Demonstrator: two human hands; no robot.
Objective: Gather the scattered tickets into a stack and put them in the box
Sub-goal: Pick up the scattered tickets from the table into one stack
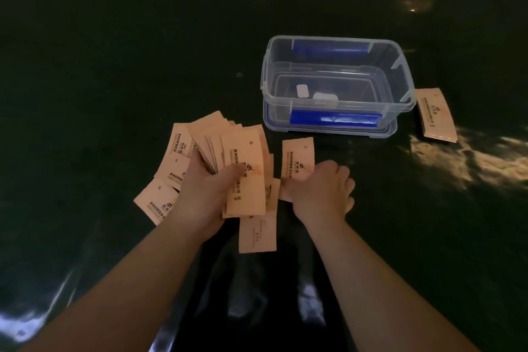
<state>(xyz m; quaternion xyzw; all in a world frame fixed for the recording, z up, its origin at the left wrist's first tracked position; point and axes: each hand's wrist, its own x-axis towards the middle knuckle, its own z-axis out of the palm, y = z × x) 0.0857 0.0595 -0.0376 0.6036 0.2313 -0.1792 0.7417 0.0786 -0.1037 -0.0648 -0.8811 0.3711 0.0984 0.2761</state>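
My left hand [204, 194] grips a fanned bundle of pale pink tickets [228, 148], thumb pressed on the top one. My right hand [323, 188] is curled over the lower end of a single ticket [297, 157] lying on the dark table. More loose tickets lie to the left of my left hand [155, 203] and one lies below it, between my wrists [257, 234]. A clear plastic box [397, 80] with blue latches stands open beyond my right hand. A small pile of tickets [435, 114] rests just right of the box.
The dark green table covering [114, 66] is glossy, with bright reflections at right [471, 160] and along the near edge. Two small white pieces [314, 94] lie on the bottom of the box. The surroundings are dim.
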